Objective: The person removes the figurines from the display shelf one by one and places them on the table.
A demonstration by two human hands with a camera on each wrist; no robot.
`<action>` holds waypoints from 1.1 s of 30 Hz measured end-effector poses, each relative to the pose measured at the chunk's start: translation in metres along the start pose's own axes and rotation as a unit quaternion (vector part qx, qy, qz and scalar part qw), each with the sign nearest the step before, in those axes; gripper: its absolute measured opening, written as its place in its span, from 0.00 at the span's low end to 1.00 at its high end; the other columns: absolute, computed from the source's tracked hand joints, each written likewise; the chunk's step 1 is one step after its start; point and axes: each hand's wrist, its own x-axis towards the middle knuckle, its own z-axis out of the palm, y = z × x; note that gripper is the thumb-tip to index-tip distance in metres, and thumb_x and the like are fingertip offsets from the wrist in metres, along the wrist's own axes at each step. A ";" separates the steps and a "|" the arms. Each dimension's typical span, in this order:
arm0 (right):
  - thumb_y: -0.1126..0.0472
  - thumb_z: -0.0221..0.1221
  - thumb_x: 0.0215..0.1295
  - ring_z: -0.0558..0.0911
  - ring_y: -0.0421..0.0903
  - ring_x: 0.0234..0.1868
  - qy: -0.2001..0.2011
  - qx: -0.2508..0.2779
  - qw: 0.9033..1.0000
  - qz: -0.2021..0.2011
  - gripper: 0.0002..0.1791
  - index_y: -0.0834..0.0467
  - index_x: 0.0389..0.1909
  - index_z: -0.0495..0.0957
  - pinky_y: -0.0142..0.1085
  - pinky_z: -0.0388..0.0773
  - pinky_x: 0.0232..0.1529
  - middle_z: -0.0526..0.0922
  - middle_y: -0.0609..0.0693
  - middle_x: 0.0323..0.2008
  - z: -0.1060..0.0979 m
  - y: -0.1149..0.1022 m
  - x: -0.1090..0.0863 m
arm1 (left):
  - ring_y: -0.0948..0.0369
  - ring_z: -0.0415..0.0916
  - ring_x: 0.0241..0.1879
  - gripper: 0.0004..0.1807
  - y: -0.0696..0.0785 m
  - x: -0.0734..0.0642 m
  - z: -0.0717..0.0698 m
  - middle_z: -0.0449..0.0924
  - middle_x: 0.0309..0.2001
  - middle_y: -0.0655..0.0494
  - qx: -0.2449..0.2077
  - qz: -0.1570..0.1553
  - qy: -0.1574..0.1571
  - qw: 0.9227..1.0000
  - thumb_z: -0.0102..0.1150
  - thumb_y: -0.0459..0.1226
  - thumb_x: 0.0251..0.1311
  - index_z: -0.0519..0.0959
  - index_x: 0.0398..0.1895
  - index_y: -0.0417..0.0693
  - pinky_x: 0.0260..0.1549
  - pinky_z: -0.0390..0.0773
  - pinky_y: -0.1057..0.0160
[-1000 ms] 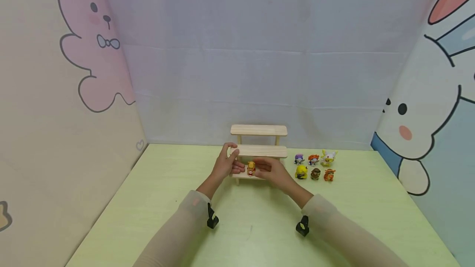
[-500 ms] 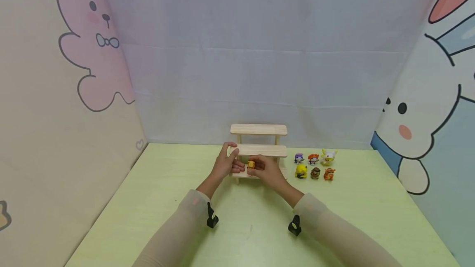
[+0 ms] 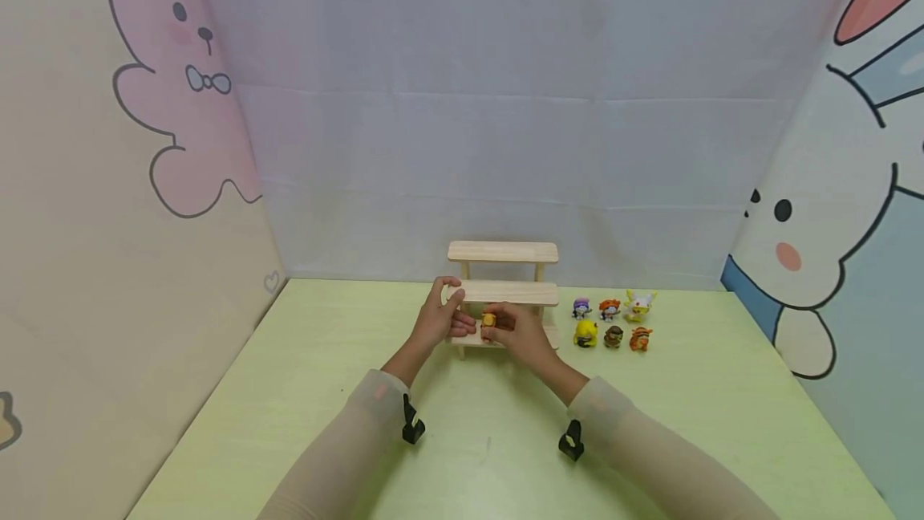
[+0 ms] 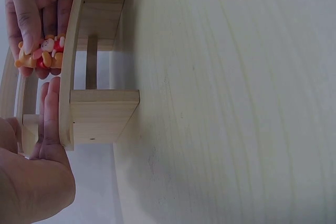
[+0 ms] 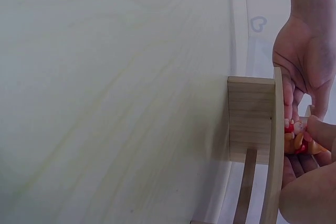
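A three-tier wooden shelf (image 3: 508,293) stands at the back middle of the table. My left hand (image 3: 435,322) grips its left end, thumb at the middle board and other fingers stretched over the bottom board. Between thumb and fingers, my right hand (image 3: 525,335) pinches a small orange-yellow bear figurine (image 3: 488,319) at the bottom board (image 5: 274,161). In the left wrist view the figurine (image 4: 48,55) shows a red top and a pinkish little figure on its front. The right thumb hides part of it in the head view.
Right of the shelf, several small figurines stand in two rows, among them a yellow one (image 3: 586,334), a white-and-yellow one (image 3: 638,306) and an orange striped one (image 3: 640,339). A white cloth backdrop (image 3: 433,143) rises behind the table (image 3: 476,456).
My right hand has moved left from beside the bear figurine, and its thumb and fingers now pinch it. My left hand has stayed at the shelf's left end.
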 end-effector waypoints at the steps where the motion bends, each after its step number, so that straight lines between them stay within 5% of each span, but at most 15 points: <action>1: 0.71 0.68 0.65 0.86 0.58 0.55 0.001 -0.001 1.000 -0.001 0.17 0.65 0.54 0.83 0.46 0.85 0.55 0.87 0.60 0.51 0.000 0.000 0.000 | 0.38 0.88 0.32 0.19 0.000 0.000 0.000 0.84 0.34 0.25 0.000 0.001 0.000 1.000 0.46 0.41 0.82 0.62 0.68 0.44 0.31 0.90 0.50; 19: 0.69 0.68 0.66 0.86 0.55 0.54 -0.006 -0.017 1.000 0.019 0.17 0.62 0.55 0.83 0.44 0.86 0.54 0.86 0.57 0.51 -0.008 -0.002 -0.005 | 0.34 0.87 0.36 0.20 0.000 0.000 -0.001 0.84 0.35 0.24 0.003 0.002 -0.008 1.000 0.46 0.42 0.82 0.61 0.69 0.43 0.36 0.89 0.44; 33: 0.65 0.68 0.67 0.86 0.54 0.55 -0.005 -0.034 0.999 0.015 0.18 0.60 0.57 0.83 0.46 0.85 0.56 0.87 0.55 0.52 -0.024 0.002 -0.015 | 0.38 0.88 0.32 0.21 -0.010 0.006 -0.002 0.85 0.33 0.25 0.003 0.005 0.004 1.000 0.46 0.44 0.82 0.61 0.70 0.44 0.29 0.90 0.53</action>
